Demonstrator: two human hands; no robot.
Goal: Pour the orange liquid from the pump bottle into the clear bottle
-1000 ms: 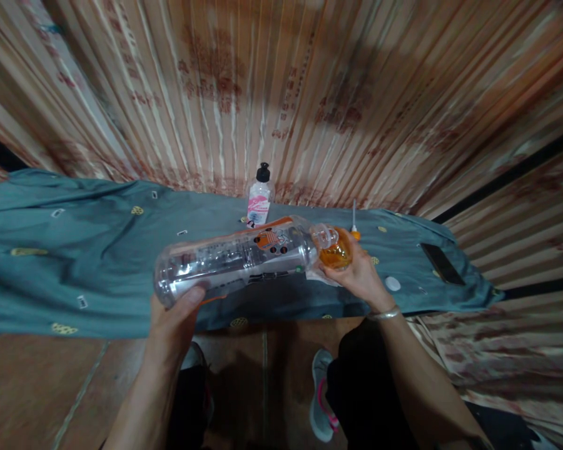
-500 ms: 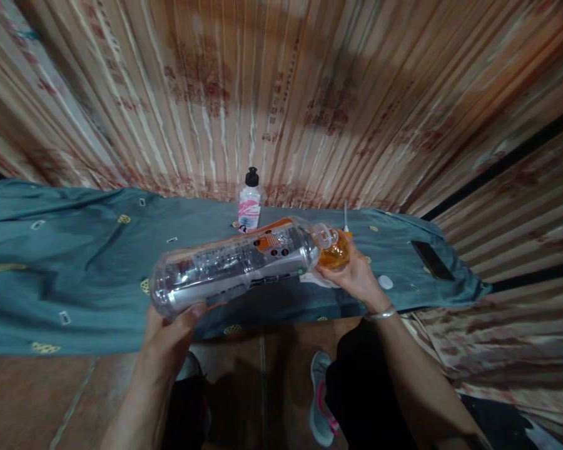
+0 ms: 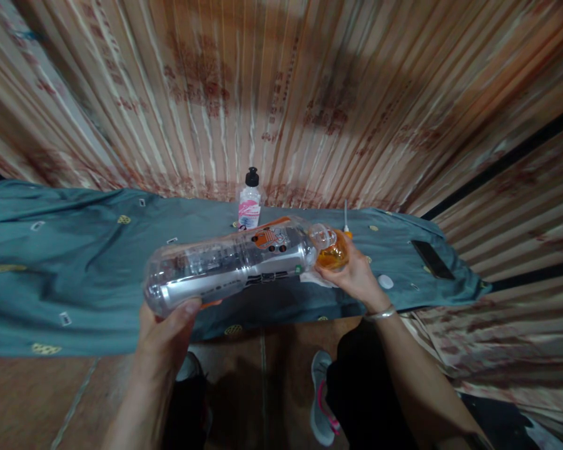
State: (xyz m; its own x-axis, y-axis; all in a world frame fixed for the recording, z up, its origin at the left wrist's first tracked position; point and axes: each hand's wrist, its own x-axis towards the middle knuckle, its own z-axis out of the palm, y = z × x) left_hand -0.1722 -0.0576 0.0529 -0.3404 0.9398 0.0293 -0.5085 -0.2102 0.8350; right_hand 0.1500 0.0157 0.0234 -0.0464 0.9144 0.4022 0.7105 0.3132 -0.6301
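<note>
My left hand (image 3: 166, 331) is closed round the base end of a large clear plastic bottle (image 3: 225, 269) with an orange, black and silver label. The bottle lies tilted across the view, its neck to the right. At that neck is the mouth of a smaller clear bottle of amber liquid (image 3: 333, 253), gripped by my right hand (image 3: 359, 278). Whether the two mouths touch I cannot tell. Behind the large bottle stands a small clear bottle with a black cap (image 3: 250, 209) and a pink label.
A green patterned cloth (image 3: 89, 250) covers the table. On it are a dark phone (image 3: 431, 259), a white round cap (image 3: 385, 282), something white and flat (image 3: 319, 279), and a thin stick with an orange base (image 3: 346, 219). A striped curtain (image 3: 263, 106) hangs behind.
The base of the large bottle has shifted slightly left along with my left hand, and the bottle has turned a little about its length. My right hand has barely moved.
</note>
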